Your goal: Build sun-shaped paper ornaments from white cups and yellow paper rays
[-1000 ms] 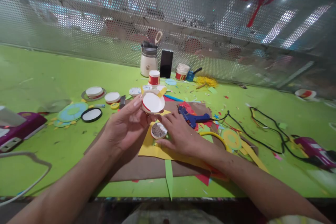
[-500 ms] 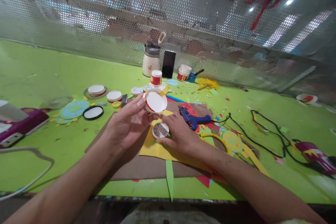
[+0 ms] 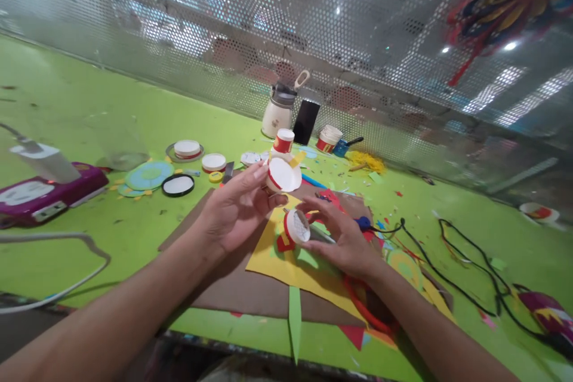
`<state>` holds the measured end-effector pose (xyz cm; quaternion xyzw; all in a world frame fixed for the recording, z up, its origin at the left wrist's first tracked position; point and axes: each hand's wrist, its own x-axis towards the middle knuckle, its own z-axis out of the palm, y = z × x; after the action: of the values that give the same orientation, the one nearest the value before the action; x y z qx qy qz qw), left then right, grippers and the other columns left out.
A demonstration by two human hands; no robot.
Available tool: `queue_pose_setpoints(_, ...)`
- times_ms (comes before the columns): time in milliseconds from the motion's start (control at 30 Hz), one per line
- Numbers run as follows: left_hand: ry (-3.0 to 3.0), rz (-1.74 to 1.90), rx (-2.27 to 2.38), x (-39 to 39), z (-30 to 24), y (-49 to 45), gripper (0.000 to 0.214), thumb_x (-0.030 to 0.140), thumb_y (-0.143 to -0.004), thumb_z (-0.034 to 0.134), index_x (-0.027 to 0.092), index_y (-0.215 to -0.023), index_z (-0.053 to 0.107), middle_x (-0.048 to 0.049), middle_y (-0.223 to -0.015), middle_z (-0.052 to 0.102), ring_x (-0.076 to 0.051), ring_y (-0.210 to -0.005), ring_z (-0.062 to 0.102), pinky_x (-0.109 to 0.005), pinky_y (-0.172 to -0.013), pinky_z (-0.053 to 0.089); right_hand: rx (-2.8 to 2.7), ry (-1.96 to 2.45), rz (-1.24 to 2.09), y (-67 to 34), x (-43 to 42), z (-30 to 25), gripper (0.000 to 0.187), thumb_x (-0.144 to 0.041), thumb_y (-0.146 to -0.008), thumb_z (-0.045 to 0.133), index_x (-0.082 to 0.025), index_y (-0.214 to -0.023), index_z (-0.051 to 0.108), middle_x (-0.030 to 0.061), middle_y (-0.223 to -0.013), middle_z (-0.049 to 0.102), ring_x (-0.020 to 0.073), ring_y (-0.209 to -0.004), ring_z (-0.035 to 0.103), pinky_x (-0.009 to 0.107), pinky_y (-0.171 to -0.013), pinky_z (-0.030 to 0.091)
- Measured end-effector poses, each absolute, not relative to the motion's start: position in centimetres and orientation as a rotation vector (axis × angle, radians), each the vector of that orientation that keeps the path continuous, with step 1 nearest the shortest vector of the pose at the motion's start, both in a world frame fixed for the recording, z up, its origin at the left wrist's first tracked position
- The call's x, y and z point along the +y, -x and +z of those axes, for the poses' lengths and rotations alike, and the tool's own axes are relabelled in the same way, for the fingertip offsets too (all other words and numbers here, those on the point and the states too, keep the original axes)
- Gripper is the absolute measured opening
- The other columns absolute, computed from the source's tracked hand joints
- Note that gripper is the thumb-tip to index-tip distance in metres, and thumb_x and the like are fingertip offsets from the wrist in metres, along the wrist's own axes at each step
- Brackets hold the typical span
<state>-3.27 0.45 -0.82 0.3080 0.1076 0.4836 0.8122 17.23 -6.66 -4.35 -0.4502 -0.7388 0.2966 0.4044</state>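
In the head view my left hand (image 3: 237, 209) is closed on a shallow white paper cup piece (image 3: 286, 174) with a red edge. A yellow paper strip (image 3: 298, 159) sticks up by its far rim. My right hand (image 3: 347, 236) grips a small round cup piece (image 3: 298, 227) between thumb and fingers. That piece has a red band and dark lines on its round face, and it is tilted over the yellow sheet (image 3: 268, 256). Beyond my right fingers the blue glue gun (image 3: 364, 224) is mostly hidden.
Brown cardboard (image 3: 219, 286) lies under the yellow sheet. Behind stand a bottle (image 3: 276, 119), a phone (image 3: 307, 122) and stacked paper cups (image 3: 329, 138). A purple power strip (image 3: 49, 197) is at left; a black cord (image 3: 470, 256) curls at right. A perforated metal screen (image 3: 179, 24) closes the back.
My right hand has lifted and tipped the small cup piece, so its red side shows. The left hand still holds the shallow piece. The view has shifted and tilted.
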Motion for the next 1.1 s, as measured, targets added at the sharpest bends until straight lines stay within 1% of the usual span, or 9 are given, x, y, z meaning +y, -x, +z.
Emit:
queue_pose_setpoints(167,-0.667,1.024,0.246,0.5,-0.7,3.3,0.011,0.021,-0.081,0.066,0.018,-0.090,0.071,-0.0044,-0.101,0.068,-0.016,-0.086,0.060,-0.027,-0.069,0.051,-1.789,1.281,0.666,-17.3,-6.4,-4.6,0.061,-0.025,-0.079,0.071,-0.027,-0.134,0.045,0.0091,-0.123,0.060,0.0221,-0.110,0.057,0.040,-0.091,0.049)
queue_pose_setpoints(333,-0.662,1.038,0.270,0.5,-0.6,3.2,0.016,0.023,-0.077,0.069,0.017,-0.092,0.071,-0.0050,-0.099,0.068,-0.018,-0.087,0.061,-0.027,-0.069,0.052,-1.699,1.397,0.601,-17.2,-6.3,-4.1,0.053,-0.030,-0.084,0.066,-0.027,-0.133,0.046,0.0083,-0.117,0.061,0.0212,-0.102,0.061,0.041,-0.087,0.050)
queue_pose_setpoints(433,-0.661,1.042,0.273,0.5,-0.6,3.1,0.015,0.023,-0.078,0.068,0.017,-0.091,0.071,-0.0056,-0.099,0.068,-0.019,-0.088,0.061,-0.028,-0.069,0.053,-1.679,1.421,0.568,-17.2,-6.3,-3.9,0.050,-0.032,-0.085,0.065,-0.027,-0.131,0.048,0.0081,-0.114,0.062,0.0210,-0.100,0.061,0.041,-0.087,0.050)
queue_pose_setpoints(533,-0.649,1.024,0.294,0.4,-0.5,3.0,0.016,0.024,-0.080,0.066,0.016,-0.092,0.071,-0.0070,-0.099,0.068,-0.019,-0.087,0.061,-0.028,-0.068,0.053,-1.708,1.415,0.534,-17.0,-6.4,-3.9,0.050,-0.032,-0.085,0.065,-0.025,-0.131,0.048,0.0085,-0.115,0.062,0.0209,-0.102,0.060,0.040,-0.088,0.049)
queue_pose_setpoints(733,-0.644,1.028,0.305,0.4,-0.6,3.0,0.014,0.024,-0.080,0.064,0.016,-0.090,0.070,-0.0076,-0.096,0.068,-0.020,-0.084,0.062,-0.029,-0.067,0.053,-1.761,1.413,0.475,-16.6,-6.6,-4.0,0.049,-0.028,-0.084,0.065,-0.026,-0.130,0.048,0.0083,-0.118,0.061,0.0211,-0.103,0.060,0.038,-0.085,0.051)
queue_pose_setpoints(867,-0.638,1.043,0.331,0.3,-0.5,3.0,0.012,0.023,-0.079,0.065,0.017,-0.088,0.071,-0.0068,-0.093,0.070,-0.020,-0.082,0.063,-0.029,-0.066,0.053,-1.841,1.402,0.399,-16.6,-6.6,-3.8,0.051,-0.028,-0.083,0.065,-0.026,-0.130,0.047,0.0084,-0.117,0.060,0.0224,-0.104,0.059,0.041,-0.089,0.050)
queue_pose_setpoints(967,-0.618,1.056,0.347,0.2,-0.3,3.0,0.011,0.021,-0.078,0.065,0.016,-0.086,0.070,-0.0059,-0.090,0.070,-0.019,-0.081,0.064,-0.031,-0.070,0.054,-1.935,1.398,0.348,-16.5,-6.8,-3.7,0.051,-0.028,-0.084,0.063,-0.025,-0.132,0.046,0.0100,-0.119,0.059,0.0243,-0.110,0.055,0.043,-0.094,0.047)
queue_pose_setpoints(1100,-0.594,1.063,0.327,0.2,-0.3,2.9,0.010,0.018,-0.079,0.064,0.016,-0.087,0.070,-0.0046,-0.089,0.070,-0.017,-0.079,0.064,-0.030,-0.073,0.055,-2.034,1.405,0.272,-16.2,-7.1,-3.6,0.051,-0.029,-0.086,0.061,-0.021,-0.134,0.044,0.0120,-0.115,0.058,0.0255,-0.108,0.053,0.044,-0.092,0.047)
